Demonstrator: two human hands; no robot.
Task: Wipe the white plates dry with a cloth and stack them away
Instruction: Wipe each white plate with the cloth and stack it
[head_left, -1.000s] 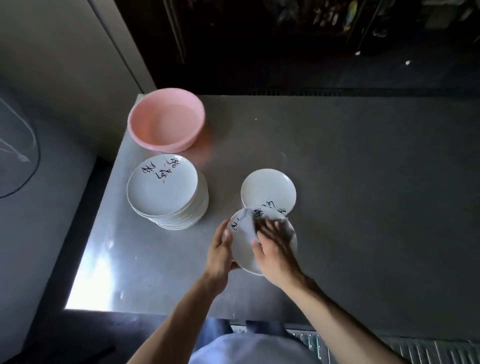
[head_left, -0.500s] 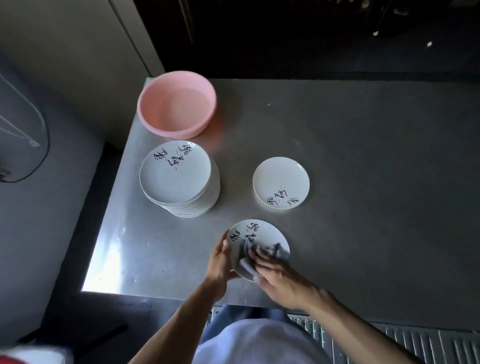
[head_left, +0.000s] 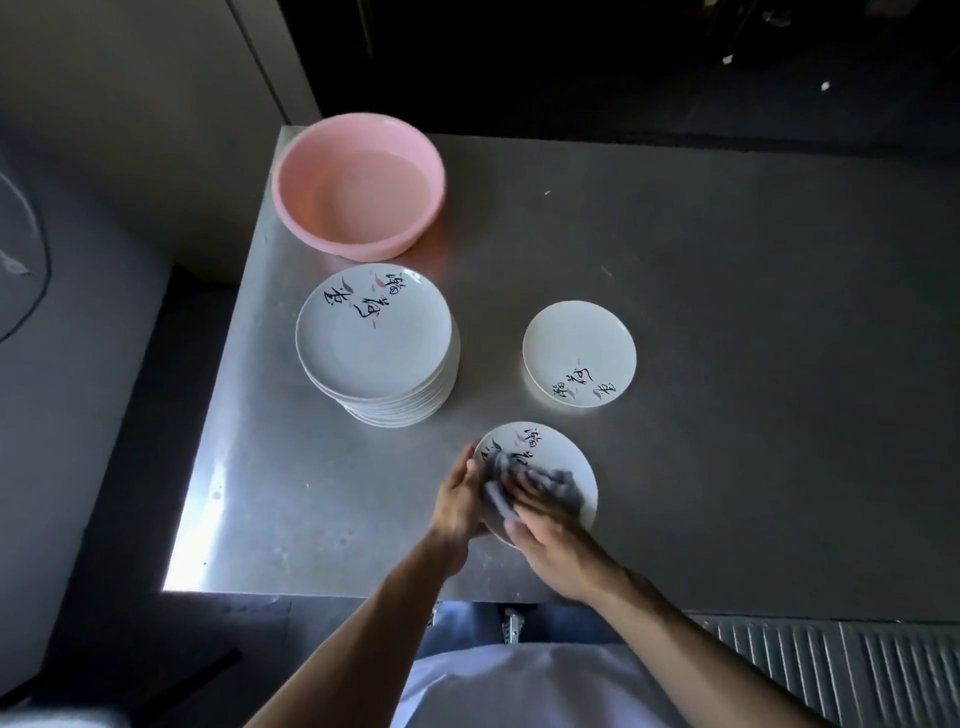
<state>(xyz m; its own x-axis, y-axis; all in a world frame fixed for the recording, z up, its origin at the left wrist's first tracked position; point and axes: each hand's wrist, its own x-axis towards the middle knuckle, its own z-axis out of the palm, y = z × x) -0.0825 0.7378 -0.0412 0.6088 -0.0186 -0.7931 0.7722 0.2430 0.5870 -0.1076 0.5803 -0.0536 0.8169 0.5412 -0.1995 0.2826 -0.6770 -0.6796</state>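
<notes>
A white plate (head_left: 558, 451) with black calligraphy is held near the table's front edge. My left hand (head_left: 460, 506) grips its left rim. My right hand (head_left: 545, 525) presses a grey cloth (head_left: 558, 480) flat against the plate's face, fingers stretched over the cloth. A tall stack of white plates (head_left: 376, 343) stands to the left of centre. A single white plate (head_left: 579, 358) lies on the table to the right of that stack.
A pink basin (head_left: 358, 184) stands at the table's back left corner. The grey metal table (head_left: 727, 415) stretches to the right. Its left edge drops to a dark floor, and a ribbed grating (head_left: 831, 670) runs below the front edge on the right.
The held plate has come away from the single plate toward the front edge. My right hand and the cloth have shifted across the plate's face. The camera view has moved.
</notes>
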